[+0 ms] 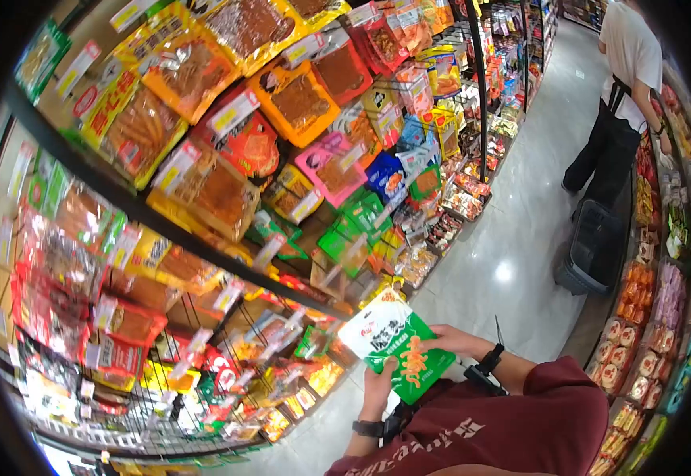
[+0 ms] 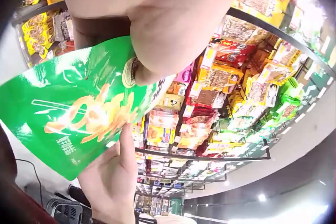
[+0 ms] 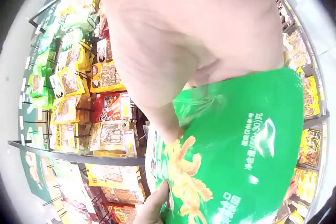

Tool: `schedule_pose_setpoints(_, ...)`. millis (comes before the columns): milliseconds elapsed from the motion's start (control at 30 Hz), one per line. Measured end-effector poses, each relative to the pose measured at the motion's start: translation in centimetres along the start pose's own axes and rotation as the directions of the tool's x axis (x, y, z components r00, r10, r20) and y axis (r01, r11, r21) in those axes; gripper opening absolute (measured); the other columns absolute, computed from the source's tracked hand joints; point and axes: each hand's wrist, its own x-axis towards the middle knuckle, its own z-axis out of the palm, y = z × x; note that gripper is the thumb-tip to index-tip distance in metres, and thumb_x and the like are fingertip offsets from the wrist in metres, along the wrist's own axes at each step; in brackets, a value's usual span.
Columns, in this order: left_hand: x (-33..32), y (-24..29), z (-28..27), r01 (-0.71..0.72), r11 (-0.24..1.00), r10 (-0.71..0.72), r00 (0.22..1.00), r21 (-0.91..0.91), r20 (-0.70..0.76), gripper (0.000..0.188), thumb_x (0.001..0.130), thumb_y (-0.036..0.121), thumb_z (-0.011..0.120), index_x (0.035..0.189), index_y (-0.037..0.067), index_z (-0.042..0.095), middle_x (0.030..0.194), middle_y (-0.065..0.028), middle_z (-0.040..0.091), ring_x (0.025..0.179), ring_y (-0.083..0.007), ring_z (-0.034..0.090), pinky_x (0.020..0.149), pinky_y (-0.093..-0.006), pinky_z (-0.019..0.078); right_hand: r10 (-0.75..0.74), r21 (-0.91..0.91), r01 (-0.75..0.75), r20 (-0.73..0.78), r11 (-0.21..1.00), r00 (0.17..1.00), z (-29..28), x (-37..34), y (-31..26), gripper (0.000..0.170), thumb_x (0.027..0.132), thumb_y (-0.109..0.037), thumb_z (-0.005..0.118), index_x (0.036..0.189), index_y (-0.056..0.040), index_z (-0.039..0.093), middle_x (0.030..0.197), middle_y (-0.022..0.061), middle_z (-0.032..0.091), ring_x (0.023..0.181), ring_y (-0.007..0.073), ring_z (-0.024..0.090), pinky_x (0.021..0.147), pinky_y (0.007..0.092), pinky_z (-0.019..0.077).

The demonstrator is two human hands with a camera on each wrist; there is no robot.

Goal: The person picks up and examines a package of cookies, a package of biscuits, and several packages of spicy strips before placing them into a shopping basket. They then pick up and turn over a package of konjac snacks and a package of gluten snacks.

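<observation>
Green and white, a packet (image 1: 397, 345) is gripped by left hand (image 1: 377, 386) and right hand (image 1: 460, 341) beside a display rack (image 1: 226, 267) in the head view; the left-wrist view shows both thumbs (image 2: 148, 66) on its front; the right-wrist view suggests inspection, any turn calling for one looser grip.
</observation>
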Motion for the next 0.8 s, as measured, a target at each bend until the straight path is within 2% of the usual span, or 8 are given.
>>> schedule_pose_setpoints(100,-3.5,-1.3,0.1,0.01,0.999,-0.01,1.0,-0.041,0.004,0.028,0.101,0.017,0.066,0.12,-0.003,0.066,0.111,-0.0061,0.072,0.095,-0.0129,0.066,0.084,-0.0296,0.0534,0.013,-0.084,-0.019,-0.079,0.996,0.997,2.8,-4.3,0.1,0.039,0.101,-0.026,0.07,0.132,-0.0032,0.065,0.119,0.002,0.071,0.106,0.0099,0.065,0.095,0.029,0.0532)
schedule_pose_setpoints(200,-7.1,-3.7,1.5,0.009,0.976,0.0,0.999,-0.217,0.04,0.028,0.101,0.018,0.066,0.12,-0.002,0.066,0.11,-0.0061,0.071,0.095,-0.0127,0.065,0.083,-0.0293,0.0528,0.029,-0.117,-0.043,-0.12,0.992,0.992,3.4,-8.3,0.5,0.04,0.1,-0.026,0.071,0.132,-0.0024,0.066,0.118,0.0028,0.072,0.105,0.0102,0.066,0.093,0.0292,0.0539)
schedule_pose_setpoints(467,-17.5,-11.9,6.4,0.078,0.865,-0.108,0.994,-0.496,-0.032,0.03,0.103,0.013,0.063,0.129,-0.002,0.061,0.12,-0.0073,0.069,0.107,-0.0161,0.066,0.094,-0.0316,0.0524,0.176,-0.359,-0.195,-0.086,0.913,0.981,2.6,-15.1,3.3,0.036,0.103,-0.026,0.067,0.129,-0.0011,0.068,0.115,0.0039,0.074,0.099,0.0105,0.067,0.087,0.0281,0.0557)
schedule_pose_setpoints(633,-19.9,-10.3,6.8,0.013,0.842,-0.122,0.978,-0.539,-0.168,0.029,0.101,0.012,0.062,0.127,-0.001,0.061,0.117,-0.0073,0.069,0.101,-0.0156,0.067,0.088,-0.0305,0.0543,0.158,-0.565,-0.097,0.06,0.82,0.986,4.4,-14.9,2.3,0.034,0.104,-0.025,0.065,0.125,0.0018,0.069,0.11,0.0038,0.074,0.096,0.0072,0.064,0.083,0.0279,0.0551)
schedule_pose_setpoints(667,-20.1,-9.5,6.8,0.001,0.821,-0.121,0.978,-0.571,-0.172,0.027,0.101,0.012,0.063,0.125,-0.001,0.062,0.115,-0.0066,0.069,0.1,-0.0151,0.067,0.086,-0.0304,0.0544,0.16,-0.516,-0.094,0.084,0.852,0.984,4.4,-15.2,2.0,0.035,0.104,-0.024,0.064,0.126,0.0023,0.068,0.11,0.0037,0.074,0.096,0.0071,0.064,0.084,0.028,0.0551)
schedule_pose_setpoints(733,-19.0,-10.4,6.7,-0.013,0.888,-0.088,0.976,-0.46,-0.199,0.022,0.101,0.013,0.063,0.12,0.001,0.065,0.11,-0.0052,0.07,0.096,-0.0138,0.067,0.084,-0.0296,0.0545,0.156,-0.397,-0.092,0.133,0.913,0.979,4.1,-15.9,1.5,0.035,0.105,-0.023,0.064,0.128,0.0034,0.067,0.11,0.0035,0.074,0.096,0.007,0.064,0.085,0.0281,0.0552)
schedule_pose_setpoints(767,-18.4,-10.1,7.2,-0.026,0.905,-0.075,0.972,-0.424,-0.221,0.019,0.101,0.014,0.064,0.115,0.001,0.067,0.107,-0.0043,0.071,0.093,-0.0127,0.067,0.083,-0.0288,0.0543,0.239,-0.443,-0.187,0.065,0.877,0.969,5.1,-17.2,-1.5,0.034,0.105,-0.02,0.063,0.129,0.0044,0.065,0.111,0.0033,0.073,0.098,0.0071,0.064,0.086,0.0273,0.055)
schedule_pose_setpoints(800,-17.8,-9.9,7.6,0.003,0.943,-0.072,0.978,-0.333,-0.196,0.021,0.1,0.014,0.066,0.116,0.001,0.066,0.107,-0.0047,0.071,0.093,-0.0127,0.067,0.082,-0.0286,0.0545,0.178,-0.427,-0.121,0.096,0.896,0.979,3.3,-17.2,-1.0,0.034,0.105,-0.02,0.063,0.128,0.0042,0.065,0.112,0.0037,0.073,0.099,0.0074,0.065,0.086,0.0272,0.0551)
